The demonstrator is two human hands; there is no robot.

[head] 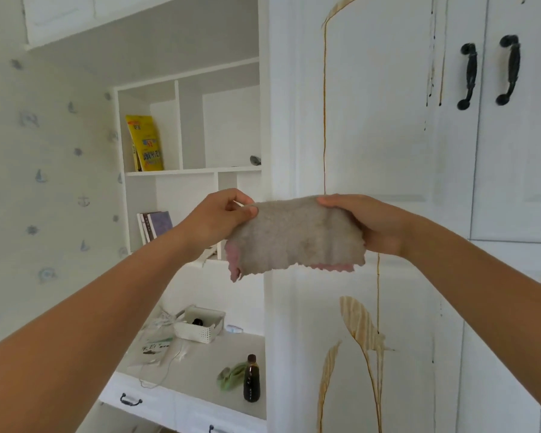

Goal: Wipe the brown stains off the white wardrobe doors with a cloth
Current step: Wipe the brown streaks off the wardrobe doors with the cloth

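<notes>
A grey-beige cloth (294, 235) with a pink underside is stretched between both hands, in front of the white wardrobe door (378, 120). My left hand (219, 220) pinches its left top corner. My right hand (369, 223) grips its right edge. Brown stains run down the upper door as a thin streak (324, 104). Wider brown smears (361, 326) mark the lower door (419, 354). The cloth hangs apart from the door surface.
Two black handles (467, 76) sit on the doors at upper right. To the left are open shelves with a yellow packet (146, 143) and books (155, 225). The desk (200, 370) below holds a white basket (200, 323), a dark bottle (251, 379), a green cloth (231, 375) and a bag.
</notes>
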